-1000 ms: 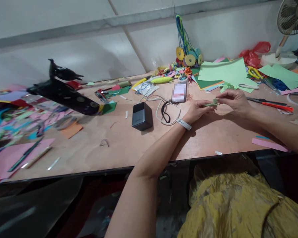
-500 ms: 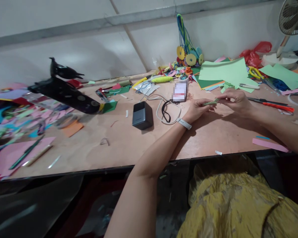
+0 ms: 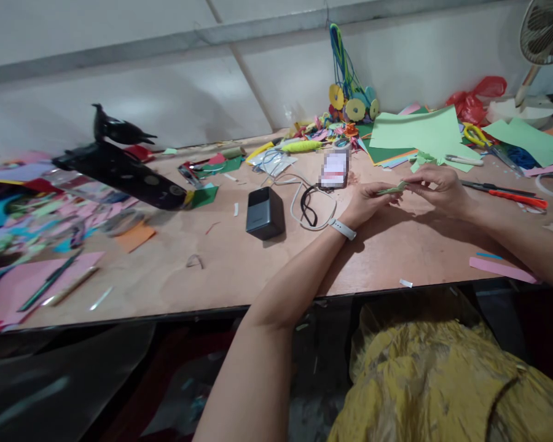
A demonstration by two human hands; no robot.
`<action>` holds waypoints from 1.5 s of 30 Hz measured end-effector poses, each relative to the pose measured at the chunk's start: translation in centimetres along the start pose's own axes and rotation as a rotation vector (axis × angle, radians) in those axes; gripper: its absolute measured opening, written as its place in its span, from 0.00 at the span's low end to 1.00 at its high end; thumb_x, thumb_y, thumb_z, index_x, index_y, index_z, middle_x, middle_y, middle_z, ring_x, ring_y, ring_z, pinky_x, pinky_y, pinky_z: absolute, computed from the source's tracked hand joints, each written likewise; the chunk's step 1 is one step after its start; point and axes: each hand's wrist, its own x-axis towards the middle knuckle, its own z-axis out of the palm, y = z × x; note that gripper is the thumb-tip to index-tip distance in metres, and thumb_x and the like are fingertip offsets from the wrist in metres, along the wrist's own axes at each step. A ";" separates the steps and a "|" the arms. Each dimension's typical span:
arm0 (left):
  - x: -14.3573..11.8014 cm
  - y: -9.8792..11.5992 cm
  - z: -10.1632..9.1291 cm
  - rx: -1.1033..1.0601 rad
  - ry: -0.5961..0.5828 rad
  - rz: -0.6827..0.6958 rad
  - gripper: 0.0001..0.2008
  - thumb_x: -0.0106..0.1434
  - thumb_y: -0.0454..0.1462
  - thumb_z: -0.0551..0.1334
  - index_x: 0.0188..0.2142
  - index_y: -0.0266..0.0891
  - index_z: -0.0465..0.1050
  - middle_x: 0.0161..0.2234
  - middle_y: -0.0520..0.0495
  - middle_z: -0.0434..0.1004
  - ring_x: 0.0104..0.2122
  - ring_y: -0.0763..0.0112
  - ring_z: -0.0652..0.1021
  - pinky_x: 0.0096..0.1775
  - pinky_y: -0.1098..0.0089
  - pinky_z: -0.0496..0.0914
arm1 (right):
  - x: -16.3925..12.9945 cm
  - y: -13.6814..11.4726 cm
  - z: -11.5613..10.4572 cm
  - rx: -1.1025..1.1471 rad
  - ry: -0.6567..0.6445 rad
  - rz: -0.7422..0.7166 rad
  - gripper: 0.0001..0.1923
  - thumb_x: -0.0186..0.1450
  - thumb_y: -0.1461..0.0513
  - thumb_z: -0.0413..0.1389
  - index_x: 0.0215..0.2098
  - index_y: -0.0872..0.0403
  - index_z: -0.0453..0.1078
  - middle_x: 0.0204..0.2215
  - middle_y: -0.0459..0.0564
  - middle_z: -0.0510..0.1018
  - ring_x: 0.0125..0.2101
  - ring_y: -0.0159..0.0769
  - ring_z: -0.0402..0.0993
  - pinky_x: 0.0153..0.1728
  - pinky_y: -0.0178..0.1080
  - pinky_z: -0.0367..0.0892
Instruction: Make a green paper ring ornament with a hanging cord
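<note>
Between my two hands, just above the table, is a small piece of light green paper (image 3: 391,189). My left hand (image 3: 366,201), with a pale band at the wrist, pinches its left part. My right hand (image 3: 435,186) grips the other end between thumb and fingertips. Fingers cover much of the paper, so its exact shape is hidden. Behind my right hand lie green paper scraps (image 3: 426,161) and a white pen (image 3: 463,160). To the right of it rests a red-and-black cutting tool (image 3: 511,194), its kind unclear.
A dark box-shaped device (image 3: 264,213) stands left of my forearm, beside a white cable (image 3: 295,215) and a phone (image 3: 334,169). Light green sheets (image 3: 415,132) and yellow-handled scissors (image 3: 477,136) lie at the back. A black bird figure (image 3: 120,172) stands among paper scraps on the left.
</note>
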 end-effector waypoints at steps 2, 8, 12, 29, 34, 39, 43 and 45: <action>0.0 -0.1 0.0 -0.006 -0.001 0.008 0.16 0.61 0.45 0.74 0.43 0.37 0.86 0.38 0.42 0.88 0.36 0.70 0.85 0.42 0.67 0.80 | 0.0 0.0 0.0 -0.001 -0.001 0.000 0.09 0.73 0.56 0.61 0.42 0.49 0.83 0.34 0.50 0.85 0.34 0.38 0.79 0.35 0.40 0.74; 0.1 -0.2 -0.1 -0.016 0.012 0.003 0.18 0.59 0.48 0.76 0.42 0.37 0.86 0.36 0.43 0.88 0.35 0.70 0.84 0.41 0.68 0.80 | 0.0 -0.2 -0.2 0.007 -0.038 0.006 0.08 0.73 0.57 0.61 0.42 0.49 0.83 0.34 0.50 0.85 0.32 0.37 0.78 0.34 0.40 0.73; 0.1 -0.1 0.0 -0.015 0.008 0.002 0.18 0.60 0.47 0.75 0.42 0.37 0.86 0.36 0.43 0.87 0.34 0.71 0.84 0.41 0.68 0.80 | 0.1 -0.3 -0.2 0.027 -0.016 -0.017 0.08 0.73 0.57 0.61 0.43 0.49 0.83 0.34 0.50 0.85 0.33 0.37 0.78 0.35 0.40 0.73; 0.0 -0.4 -0.1 -0.012 0.002 -0.001 0.17 0.62 0.46 0.74 0.43 0.37 0.85 0.37 0.43 0.87 0.35 0.71 0.84 0.42 0.67 0.79 | 0.0 -0.1 -0.1 0.025 -0.022 -0.017 0.08 0.73 0.57 0.62 0.42 0.48 0.83 0.34 0.50 0.85 0.33 0.36 0.78 0.34 0.39 0.75; 0.0 -0.5 -0.1 -0.017 0.008 -0.004 0.17 0.61 0.47 0.75 0.43 0.37 0.85 0.38 0.43 0.87 0.36 0.71 0.84 0.43 0.67 0.80 | 0.0 0.3 -0.1 0.071 -0.004 -0.086 0.07 0.73 0.59 0.61 0.43 0.48 0.84 0.36 0.51 0.86 0.35 0.37 0.81 0.37 0.40 0.76; 0.0 -0.5 -0.1 -0.004 0.005 -0.010 0.17 0.62 0.46 0.74 0.44 0.36 0.85 0.38 0.42 0.87 0.36 0.70 0.85 0.44 0.66 0.80 | -0.1 0.4 -0.3 0.057 -0.028 -0.115 0.09 0.74 0.59 0.60 0.45 0.47 0.84 0.38 0.51 0.86 0.36 0.37 0.81 0.38 0.41 0.77; -0.1 -0.3 0.0 -0.014 0.003 -0.035 0.18 0.62 0.47 0.74 0.44 0.36 0.85 0.39 0.41 0.87 0.36 0.70 0.85 0.43 0.66 0.81 | -0.4 0.3 -0.4 -0.047 -0.058 -0.109 0.12 0.76 0.58 0.57 0.43 0.44 0.84 0.38 0.50 0.85 0.36 0.37 0.80 0.38 0.42 0.76; -0.2 -0.1 0.0 -0.019 0.011 -0.057 0.19 0.61 0.48 0.74 0.44 0.36 0.85 0.39 0.42 0.87 0.35 0.71 0.84 0.42 0.67 0.81 | -0.5 0.1 -0.4 -0.099 -0.068 -0.109 0.14 0.76 0.58 0.55 0.41 0.43 0.83 0.37 0.49 0.84 0.37 0.37 0.79 0.39 0.42 0.76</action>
